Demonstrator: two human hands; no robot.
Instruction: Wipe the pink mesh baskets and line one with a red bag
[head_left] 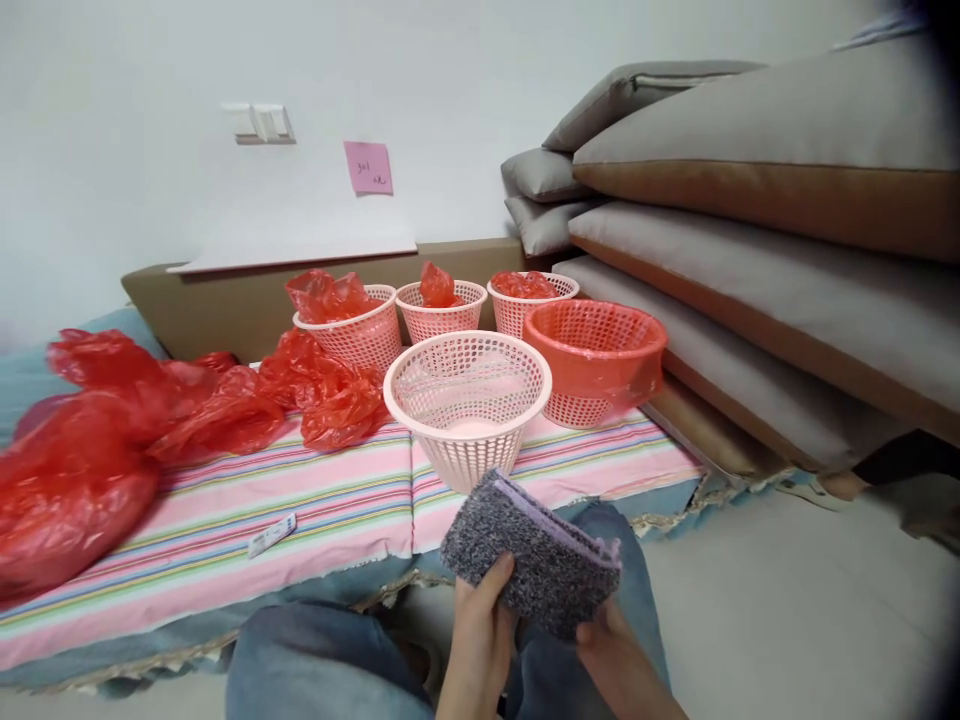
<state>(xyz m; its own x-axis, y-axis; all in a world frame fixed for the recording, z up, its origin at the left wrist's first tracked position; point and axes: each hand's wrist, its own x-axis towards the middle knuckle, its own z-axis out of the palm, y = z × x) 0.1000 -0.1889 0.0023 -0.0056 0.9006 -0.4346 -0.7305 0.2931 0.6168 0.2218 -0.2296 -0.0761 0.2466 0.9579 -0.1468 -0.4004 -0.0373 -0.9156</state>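
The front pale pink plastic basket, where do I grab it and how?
Maybe free your left hand from the folded grey fuzzy cloth, then pinch the front pale pink plastic basket by its near rim, coming down from your side: it stands upright, mouth up, that edge uncovered.

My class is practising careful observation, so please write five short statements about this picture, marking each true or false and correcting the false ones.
1. The left hand and right hand both hold the folded, speckled grey cloth with lilac trim. True.
2. Large grey-and-brown fabric cushions are stacked on the picture's right. True.
3. The square pink paper note is stuck on a cushion. False: the square pink paper note is on the white wall.
4. Thin red plastic covers the rim of the rightmost round mesh basket. True.
5. Red plastic also covers the nearest pale-pink mesh basket's rim. False: the nearest pale-pink mesh basket has an uncovered rim.
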